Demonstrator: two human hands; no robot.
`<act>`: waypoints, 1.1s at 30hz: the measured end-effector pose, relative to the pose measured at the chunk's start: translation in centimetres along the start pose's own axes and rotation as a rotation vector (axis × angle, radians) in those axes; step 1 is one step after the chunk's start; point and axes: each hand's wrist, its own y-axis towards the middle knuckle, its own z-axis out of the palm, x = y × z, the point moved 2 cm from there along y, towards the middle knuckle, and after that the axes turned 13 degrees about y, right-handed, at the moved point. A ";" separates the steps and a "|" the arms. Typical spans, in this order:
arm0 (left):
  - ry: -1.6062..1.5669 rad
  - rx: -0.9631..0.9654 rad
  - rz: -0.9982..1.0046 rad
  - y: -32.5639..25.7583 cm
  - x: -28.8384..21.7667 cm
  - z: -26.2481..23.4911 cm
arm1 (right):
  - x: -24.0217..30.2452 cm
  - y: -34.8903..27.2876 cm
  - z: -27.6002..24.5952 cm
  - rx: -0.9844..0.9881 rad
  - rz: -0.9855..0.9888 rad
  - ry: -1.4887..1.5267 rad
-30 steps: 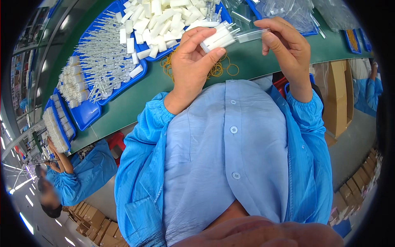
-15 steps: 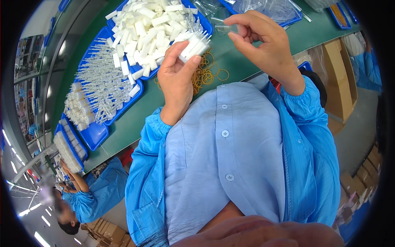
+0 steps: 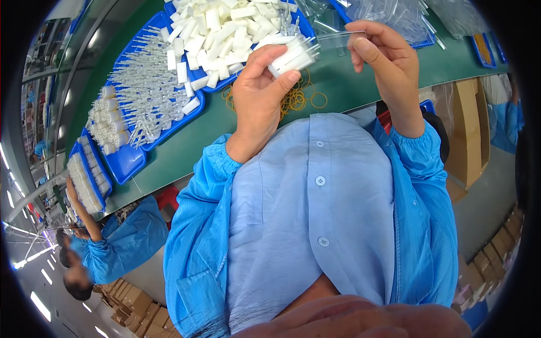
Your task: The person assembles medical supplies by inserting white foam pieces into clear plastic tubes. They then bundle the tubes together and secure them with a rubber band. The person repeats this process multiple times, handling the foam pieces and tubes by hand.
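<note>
Where both hands meet above the green table [image 3: 360, 93]: blue tray [image 3: 169, 121] of white pieces beyond left hand [image 3: 260, 90], its grip closed around white tube bundle [image 3: 292, 55]; right hand [image 3: 389, 62] grip pinching clear tube [image 3: 338, 36]; rubber bands [image 3: 298, 100] beneath.

I see a green table [image 3: 186, 152] carrying bright blue trays [image 3: 127, 163]. One tray is heaped with plain white plastic blocks [image 3: 220, 34], another with clear, colourless droppers [image 3: 146, 96] that read as pale white against the blue. My left hand [image 3: 256, 93] shows a white bundle [image 3: 290, 56], and my right hand [image 3: 383, 62] a transparent sleeve [image 3: 338, 36]. Yellow-orange rubber bands [image 3: 298, 98] lie on the green. My smock [image 3: 315, 208] is light blue with matching buttons, its sleeves a stronger blue. Brown cardboard boxes [image 3: 473, 129] stand at the side.
</note>
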 end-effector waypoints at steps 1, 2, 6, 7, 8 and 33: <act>0.020 0.003 0.016 0.0 0.0 0.0 | -0.1 -0.1 0.0 0.018 -0.002 -0.030; 0.023 0.008 0.037 -0.1 0.0 0.0 | -0.2 -0.1 0.1 0.035 -0.004 -0.060; 0.036 0.033 0.106 -0.1 -0.1 0.0 | 0.2 -0.1 0.4 0.023 -0.035 -0.133; 0.038 0.041 0.120 0.0 -0.2 0.0 | 0.4 0.0 0.3 0.017 -0.027 -0.142; 0.043 0.041 0.131 0.0 -0.3 0.0 | 0.4 0.0 0.2 0.011 -0.019 -0.151; 0.163 0.058 0.193 -0.2 -0.5 0.0 | -0.1 -0.1 0.7 0.046 0.074 -0.097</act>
